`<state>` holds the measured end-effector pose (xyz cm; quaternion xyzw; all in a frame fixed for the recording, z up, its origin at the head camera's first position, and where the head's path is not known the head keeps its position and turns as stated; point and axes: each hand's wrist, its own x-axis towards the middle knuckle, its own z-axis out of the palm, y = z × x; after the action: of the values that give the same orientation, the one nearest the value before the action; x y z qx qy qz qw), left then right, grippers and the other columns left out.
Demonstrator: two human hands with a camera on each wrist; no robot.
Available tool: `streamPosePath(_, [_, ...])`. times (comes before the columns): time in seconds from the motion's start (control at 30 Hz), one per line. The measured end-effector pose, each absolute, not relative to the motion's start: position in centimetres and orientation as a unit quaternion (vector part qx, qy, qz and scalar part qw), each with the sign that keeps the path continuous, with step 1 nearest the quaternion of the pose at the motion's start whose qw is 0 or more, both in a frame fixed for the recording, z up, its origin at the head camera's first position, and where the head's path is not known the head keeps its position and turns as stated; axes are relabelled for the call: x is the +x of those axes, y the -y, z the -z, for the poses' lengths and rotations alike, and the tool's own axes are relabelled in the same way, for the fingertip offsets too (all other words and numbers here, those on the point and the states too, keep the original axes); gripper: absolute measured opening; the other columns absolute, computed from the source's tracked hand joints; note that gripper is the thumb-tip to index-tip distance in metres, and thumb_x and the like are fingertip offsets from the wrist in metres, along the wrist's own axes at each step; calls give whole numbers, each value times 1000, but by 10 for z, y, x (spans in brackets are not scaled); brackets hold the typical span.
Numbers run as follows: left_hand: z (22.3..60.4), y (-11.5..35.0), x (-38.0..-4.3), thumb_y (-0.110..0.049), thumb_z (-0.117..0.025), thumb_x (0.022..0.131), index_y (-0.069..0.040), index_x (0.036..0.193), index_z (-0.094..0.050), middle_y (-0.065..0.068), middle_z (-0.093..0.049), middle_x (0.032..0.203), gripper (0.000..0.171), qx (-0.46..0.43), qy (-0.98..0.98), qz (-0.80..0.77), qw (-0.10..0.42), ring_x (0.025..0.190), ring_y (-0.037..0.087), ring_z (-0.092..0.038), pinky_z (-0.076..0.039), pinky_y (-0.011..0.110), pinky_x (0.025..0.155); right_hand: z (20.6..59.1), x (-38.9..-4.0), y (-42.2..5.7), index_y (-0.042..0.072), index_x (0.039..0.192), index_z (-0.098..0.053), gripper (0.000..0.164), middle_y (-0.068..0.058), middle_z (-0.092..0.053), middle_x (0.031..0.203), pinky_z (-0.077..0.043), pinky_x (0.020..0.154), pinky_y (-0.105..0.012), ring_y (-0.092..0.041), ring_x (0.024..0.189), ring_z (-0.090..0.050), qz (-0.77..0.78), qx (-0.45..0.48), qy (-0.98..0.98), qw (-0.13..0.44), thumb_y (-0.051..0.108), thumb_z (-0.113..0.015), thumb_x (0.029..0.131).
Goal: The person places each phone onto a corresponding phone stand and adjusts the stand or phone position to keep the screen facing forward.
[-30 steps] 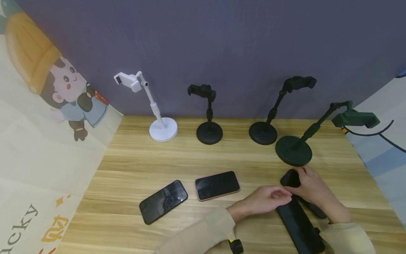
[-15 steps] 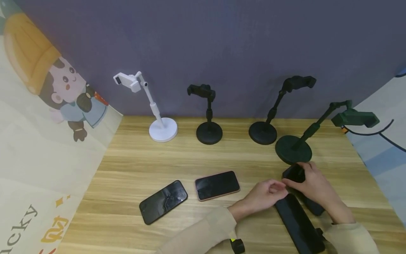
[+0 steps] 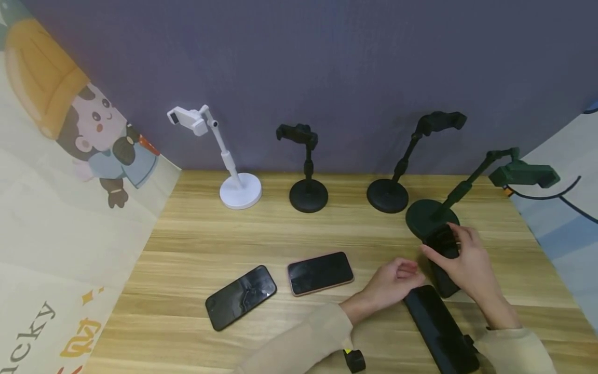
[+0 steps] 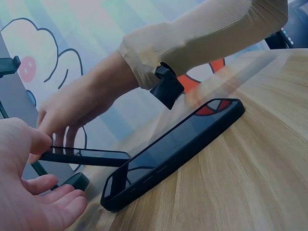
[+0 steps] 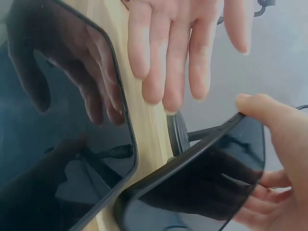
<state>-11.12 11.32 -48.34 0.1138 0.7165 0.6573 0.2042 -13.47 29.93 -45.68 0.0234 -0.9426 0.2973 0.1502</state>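
Note:
My right hand [image 3: 472, 267] grips a black smartphone [image 3: 443, 246] by its long edges, thumb on one side and fingers on the other. In the left wrist view that smartphone [image 4: 91, 156] is raised off the table at its far end; whether its near end touches the table I cannot tell. Just left of it, my left hand [image 3: 394, 283] hovers with relaxed fingers, holding nothing. Its fingers [image 5: 175, 62] hang loosely in the right wrist view. A larger black phone [image 3: 439, 327] lies face up on the table, close below both hands.
Two more phones lie face up to the left, one dark [image 3: 241, 297] and one pink-edged [image 3: 320, 274]. Along the back stand a white phone stand [image 3: 240, 191], two black stands [image 3: 308, 196] [image 3: 388, 196] and a green stand [image 3: 432, 219], whose base is close to the held phone.
The right hand has lifted the smartphone and moved it away from me, up beside the green stand's base. My left hand has drawn slightly back to the left.

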Motion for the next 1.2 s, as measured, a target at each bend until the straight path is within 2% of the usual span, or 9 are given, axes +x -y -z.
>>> streamPosePath(0.1, [484, -116, -112, -28, -61, 90, -7, 119, -59, -2, -65, 110, 36, 109, -718, -657, 203, 93, -2, -57, -48, 16, 81, 455, -135, -296, -9, 136, -42, 84, -29, -42, 123, -43, 77, -59, -42, 100, -47, -321, 5, 930, 179, 36, -77, 74])
streamPosePath(0.2, [484, -119, -113, -29, -62, 89, -8, 120, -59, -4, -65, 110, 38, 108, -720, -656, 197, 93, -2, -57, -48, 16, 81, 452, -135, -293, -4, 137, -44, 82, -23, -45, 124, -46, 85, -37, -36, 102, -48, -341, -20, 917, 204, 33, -79, 72])
streamPosePath(0.3, [485, -123, -113, -31, -62, 89, -10, 121, -59, -4, -65, 110, 39, 105, -722, -657, 193, 94, -2, -57, -48, 16, 80, 448, -134, -290, 2, 137, -47, 79, -17, -47, 125, -38, 83, -14, -31, 103, -49, -355, -42, 906, 227, 31, -80, 71])
streamPosePath(0.37, [486, -125, -113, -32, -62, 89, -10, 122, -58, -4, -65, 109, 40, 101, -720, -659, 191, 93, -2, -58, -49, 16, 79, 446, -133, -288, 5, 136, -49, 78, -13, -48, 126, -33, 80, -7, -26, 102, -49, -367, -49, 897, 243, 29, -81, 70])
streamPosePath(0.53, [486, -129, -113, -31, -62, 89, -10, 125, -57, -5, -64, 111, 41, 93, -706, -676, 192, 94, -3, -58, -49, 16, 78, 442, -132, -282, 9, 132, -55, 74, -6, -51, 123, -38, 79, -7, -9, 98, -50, -395, -45, 868, 297, 18, -84, 64])
streamPosePath(0.63, [486, -132, -113, -29, -62, 89, -11, 126, -57, -6, -64, 112, 41, 96, -697, -684, 194, 93, -2, -59, -49, 16, 78, 439, -132, -278, 14, 130, -57, 73, 0, -51, 121, -40, 81, -6, -4, 98, -49, -407, -45, 854, 320, 14, -85, 63])
streamPosePath(0.8, [489, -135, -115, -24, -64, 88, -15, 126, -59, -5, -66, 107, 39, 93, -690, -692, 189, 88, -2, -60, -50, 16, 73, 430, -129, -264, 17, 129, -57, 72, 8, -51, 117, -43, 84, -8, -7, 98, -50, -426, -52, 831, 353, 10, -84, 63])
streamPosePath(1.03, [488, -138, -119, -18, -66, 88, -11, 120, -63, -1, -70, 97, 33, 105, -691, -699, 151, 79, -1, -62, -50, 15, 67, 401, -118, -236, 5, 129, -55, 66, 17, -45, 110, -44, 86, -11, -9, 97, -51, -447, -62, 802, 392, 7, -80, 67])
streamPosePath(1.2, [487, -138, -121, -20, -66, 88, -10, 117, -65, 0, -69, 95, 31, 117, -707, -687, 123, 77, -3, -61, -50, 13, 64, 396, -115, -229, 6, 129, -54, 66, 17, -43, 110, -43, 85, -12, -9, 97, -50, -447, -66, 795, 406, 8, -79, 68])
